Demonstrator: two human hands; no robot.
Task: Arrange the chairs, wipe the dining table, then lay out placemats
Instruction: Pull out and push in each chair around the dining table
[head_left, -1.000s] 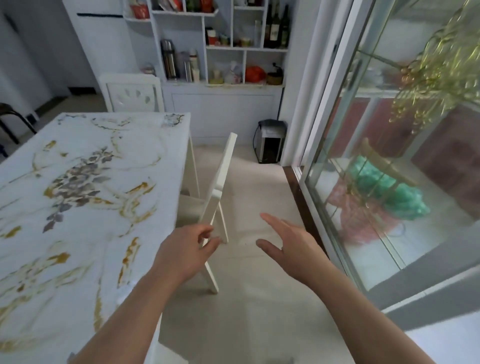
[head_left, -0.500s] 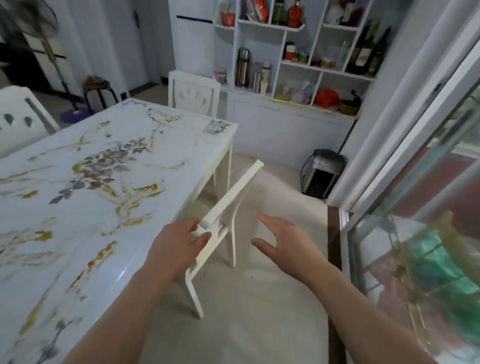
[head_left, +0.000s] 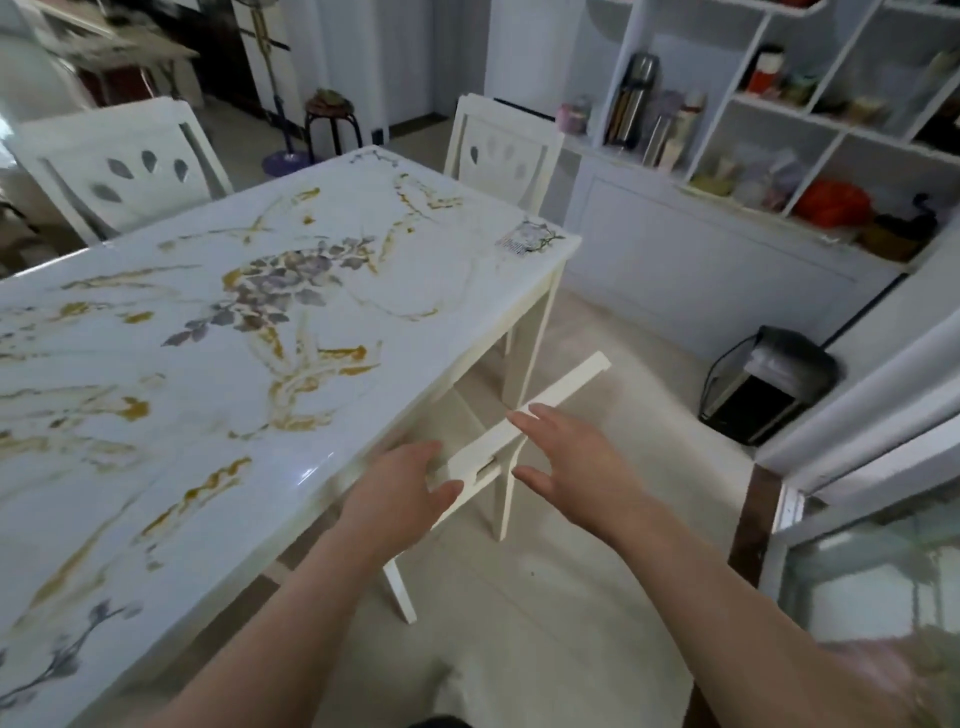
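Observation:
A white dining chair (head_left: 550, 400) stands at the right long side of the marble-patterned dining table (head_left: 218, 332), its seat partly under the tabletop. My left hand (head_left: 400, 493) grips the near end of the chair's top rail. My right hand (head_left: 566, 462) hovers open just right of the rail, fingers spread, close to it; contact is unclear. Two more white chairs stand at the table: one at the far end (head_left: 498, 150) and one at the far left side (head_left: 119, 166).
A white shelf unit (head_left: 779, 130) with bottles and jars lines the far wall. A black bin (head_left: 763, 384) sits on the floor to the right. A glass sliding door frame (head_left: 857, 467) runs along the right. A stool (head_left: 332, 114) stands beyond the table.
The chair has moved closer to the table, its seat going under the tabletop. My right hand came nearer the rail. My view has swung left, showing more of the table and a third chair.

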